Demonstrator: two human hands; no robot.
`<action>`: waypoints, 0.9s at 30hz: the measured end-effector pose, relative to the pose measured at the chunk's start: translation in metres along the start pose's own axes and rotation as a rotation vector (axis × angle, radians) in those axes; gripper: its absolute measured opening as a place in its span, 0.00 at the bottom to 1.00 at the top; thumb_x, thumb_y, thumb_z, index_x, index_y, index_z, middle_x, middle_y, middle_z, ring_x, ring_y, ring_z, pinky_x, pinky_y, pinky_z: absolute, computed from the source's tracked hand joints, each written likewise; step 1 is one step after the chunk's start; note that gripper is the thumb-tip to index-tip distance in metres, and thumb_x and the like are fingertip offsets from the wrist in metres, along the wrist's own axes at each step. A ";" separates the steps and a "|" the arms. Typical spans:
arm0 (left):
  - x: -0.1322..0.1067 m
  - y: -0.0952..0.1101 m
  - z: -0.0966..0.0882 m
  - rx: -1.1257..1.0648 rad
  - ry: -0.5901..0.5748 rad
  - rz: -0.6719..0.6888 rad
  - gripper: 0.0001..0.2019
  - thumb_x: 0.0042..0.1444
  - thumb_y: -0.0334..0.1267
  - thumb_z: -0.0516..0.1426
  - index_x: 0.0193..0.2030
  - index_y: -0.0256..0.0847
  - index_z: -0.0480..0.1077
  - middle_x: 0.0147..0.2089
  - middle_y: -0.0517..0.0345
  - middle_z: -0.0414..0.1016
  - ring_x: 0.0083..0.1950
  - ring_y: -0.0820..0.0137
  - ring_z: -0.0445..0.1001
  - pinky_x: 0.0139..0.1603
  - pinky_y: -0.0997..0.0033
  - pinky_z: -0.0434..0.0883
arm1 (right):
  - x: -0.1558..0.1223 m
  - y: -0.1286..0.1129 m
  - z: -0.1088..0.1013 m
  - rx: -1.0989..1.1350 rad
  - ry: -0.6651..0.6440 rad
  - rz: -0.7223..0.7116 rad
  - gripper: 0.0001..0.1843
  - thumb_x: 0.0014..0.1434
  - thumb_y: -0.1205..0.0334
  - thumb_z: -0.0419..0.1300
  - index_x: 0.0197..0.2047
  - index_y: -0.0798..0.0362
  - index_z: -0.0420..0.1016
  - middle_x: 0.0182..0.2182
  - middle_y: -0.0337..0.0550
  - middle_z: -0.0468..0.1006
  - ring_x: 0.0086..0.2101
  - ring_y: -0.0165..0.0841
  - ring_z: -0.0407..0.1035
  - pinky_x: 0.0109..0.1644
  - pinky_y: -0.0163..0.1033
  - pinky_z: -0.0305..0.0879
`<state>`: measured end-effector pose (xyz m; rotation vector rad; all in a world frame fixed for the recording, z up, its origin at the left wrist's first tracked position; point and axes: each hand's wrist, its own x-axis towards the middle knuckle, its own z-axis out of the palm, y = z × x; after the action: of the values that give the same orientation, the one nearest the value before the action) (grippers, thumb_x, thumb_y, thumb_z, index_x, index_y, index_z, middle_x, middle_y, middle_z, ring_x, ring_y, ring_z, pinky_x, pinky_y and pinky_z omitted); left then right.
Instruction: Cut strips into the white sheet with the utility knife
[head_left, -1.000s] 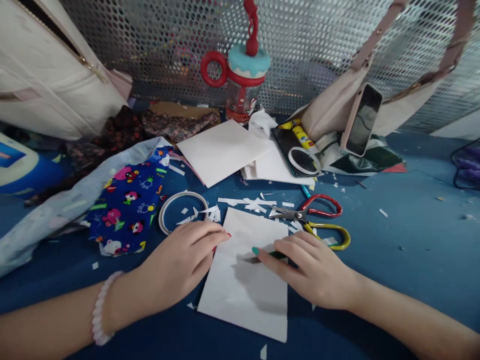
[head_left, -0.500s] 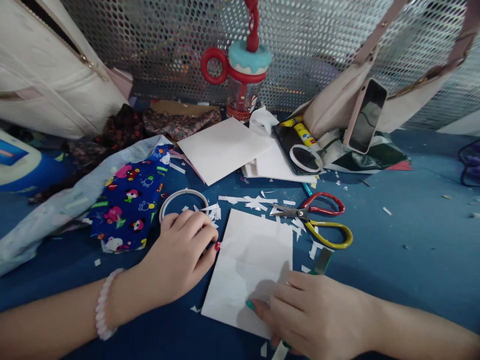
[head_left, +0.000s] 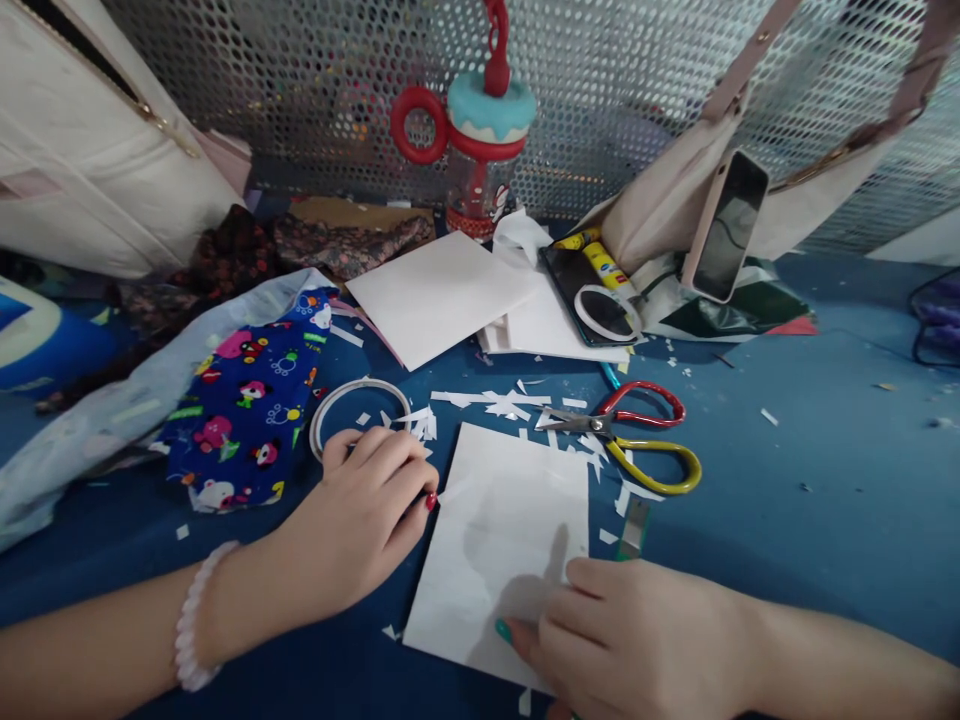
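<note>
A white folded-looking sheet of paper [head_left: 517,500] lies on the blue table in front of me. My left hand [head_left: 356,525] rests at its left edge, fingers curled and thumb against the forefinger; a faint pale sliver shows at the fingertips, too thin to name. Just behind those fingers lies a roll of tape [head_left: 319,410]. My right hand [head_left: 637,635] is closed over the paper's lower right edge. It grips a slim green utility knife [head_left: 634,530], whose grey upper end sticks out beyond the knuckles; its lower end is mostly hidden.
Open scissors [head_left: 600,424] with red and yellow handles lie behind the paper among white scraps [head_left: 510,402]. Farther back are more white paper [head_left: 442,295], a second tape roll [head_left: 607,313], a drinking cup [head_left: 480,180] and a propped phone [head_left: 726,228]. Patterned blue cloth [head_left: 247,415] lies left.
My right hand has tilted the utility knife slightly, so its lower end is now more hidden. A pale sliver shows beside my left fingertips. The whole view has shifted a little.
</note>
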<state>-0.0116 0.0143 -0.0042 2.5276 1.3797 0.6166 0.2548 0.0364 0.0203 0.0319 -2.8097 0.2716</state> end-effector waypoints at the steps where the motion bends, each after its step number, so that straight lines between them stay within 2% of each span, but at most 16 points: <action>1: 0.000 0.000 0.000 -0.007 -0.002 0.004 0.09 0.66 0.27 0.46 0.40 0.41 0.65 0.42 0.56 0.70 0.46 0.62 0.69 0.49 0.57 0.52 | -0.001 0.000 0.000 0.007 -0.003 0.005 0.23 0.72 0.66 0.43 0.43 0.66 0.79 0.24 0.40 0.70 0.24 0.31 0.60 0.27 0.38 0.59; 9: -0.001 0.003 0.002 0.013 0.020 0.023 0.09 0.67 0.29 0.46 0.39 0.40 0.66 0.41 0.56 0.71 0.45 0.62 0.70 0.57 0.54 0.53 | -0.004 -0.001 0.005 0.032 -0.043 0.004 0.18 0.71 0.64 0.51 0.46 0.68 0.78 0.26 0.43 0.74 0.27 0.32 0.65 0.27 0.40 0.59; 14: 0.000 0.003 0.003 0.026 0.006 0.048 0.09 0.67 0.29 0.46 0.38 0.40 0.65 0.41 0.56 0.70 0.45 0.62 0.69 0.57 0.55 0.53 | 0.000 0.000 0.005 0.031 -0.010 0.001 0.18 0.71 0.65 0.49 0.45 0.67 0.78 0.27 0.45 0.75 0.31 0.33 0.68 0.26 0.38 0.58; 21: 0.003 0.006 0.006 0.059 -0.014 0.017 0.10 0.67 0.30 0.46 0.35 0.40 0.64 0.38 0.56 0.69 0.43 0.60 0.68 0.55 0.53 0.53 | 0.002 0.001 0.007 0.067 -0.016 0.006 0.20 0.72 0.67 0.45 0.46 0.67 0.77 0.25 0.41 0.71 0.27 0.32 0.64 0.24 0.39 0.55; 27: 0.003 0.004 0.005 -0.029 -0.022 0.014 0.10 0.67 0.28 0.45 0.36 0.41 0.64 0.39 0.57 0.70 0.44 0.62 0.67 0.57 0.54 0.51 | 0.001 0.001 0.007 0.078 -0.069 0.010 0.19 0.72 0.67 0.44 0.47 0.65 0.76 0.24 0.38 0.69 0.23 0.31 0.60 0.24 0.39 0.53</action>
<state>-0.0047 0.0147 -0.0059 2.5161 1.3365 0.6045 0.2516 0.0364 0.0135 0.0461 -2.8674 0.3900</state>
